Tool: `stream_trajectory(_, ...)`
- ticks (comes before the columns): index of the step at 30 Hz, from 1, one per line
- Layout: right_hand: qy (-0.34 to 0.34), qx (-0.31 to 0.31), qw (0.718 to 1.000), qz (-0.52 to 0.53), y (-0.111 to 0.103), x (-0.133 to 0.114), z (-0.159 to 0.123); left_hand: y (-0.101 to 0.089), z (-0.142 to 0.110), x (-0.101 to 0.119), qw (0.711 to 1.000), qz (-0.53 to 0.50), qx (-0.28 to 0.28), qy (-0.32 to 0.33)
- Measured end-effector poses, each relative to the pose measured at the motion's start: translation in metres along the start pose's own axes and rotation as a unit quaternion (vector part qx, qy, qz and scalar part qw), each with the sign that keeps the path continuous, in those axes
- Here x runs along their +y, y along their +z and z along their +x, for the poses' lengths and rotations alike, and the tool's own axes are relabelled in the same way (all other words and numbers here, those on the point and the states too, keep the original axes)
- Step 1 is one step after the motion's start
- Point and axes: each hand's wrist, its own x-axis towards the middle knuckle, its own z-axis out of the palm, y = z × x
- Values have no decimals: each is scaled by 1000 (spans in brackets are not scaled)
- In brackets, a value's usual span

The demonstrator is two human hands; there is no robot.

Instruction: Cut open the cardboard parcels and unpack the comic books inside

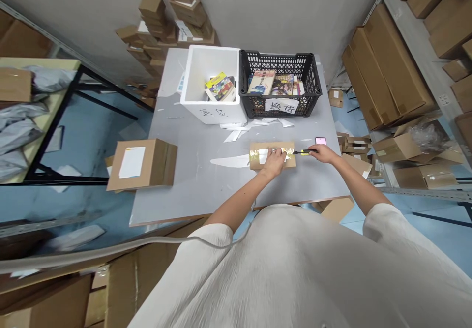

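Observation:
A small cardboard box (254, 163) with a white label and shiny tape along its top lies on the grey table (199, 190). My left hand (275, 162) rests on top of the box with fingers laid out over the label. In my right hand (321, 154) is a black and yellow box cutter (304, 152), its front end at the right end of the box, along the taped line. How far the blade is in the tape is too small to tell. A pink-screened phone (320, 141) lies just beyond my right hand.
Behind stand a white foam bin (212, 112) and a black plastic crate (313, 99), both with books inside. Paper scraps (236, 134) lie before them. A larger cardboard box (147, 168) sits at the table's left edge. Shelves with cartons (391, 72) flank the right side.

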Motion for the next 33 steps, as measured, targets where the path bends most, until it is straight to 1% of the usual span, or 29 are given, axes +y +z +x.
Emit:
stream_trajectory(3,-10,5,999,-39,0,1,9,0,-3,1,1000,-2,6,-1)
stream_trajectory(6,-14,11,999,-46,0,0,15,-1,-4,2,1000,2,6,-3)
stream_trajectory(9,-28,2,998,-57,1,-1,21,-1,-5,3,1000,5,6,-5)
stream_trajectory(13,-45,-14,994,-98,2,0,27,-1,-7,3,1000,16,10,-1)
stream_trajectory(17,-71,-18,994,-87,4,-1,32,1,-9,4,1000,23,10,-3)
stream_trajectory(22,-77,-10,992,-98,4,-1,37,0,-10,4,1000,23,8,-6)
stream_trajectory(25,-57,-20,994,-88,3,2,35,-2,-9,4,1000,22,0,-12)
stream_trajectory(30,11,-89,996,18,6,13,19,-3,-7,2,1000,15,-10,-19)
stream_trajectory(33,27,-94,993,62,12,16,10,-2,-7,2,1000,13,-11,-20)
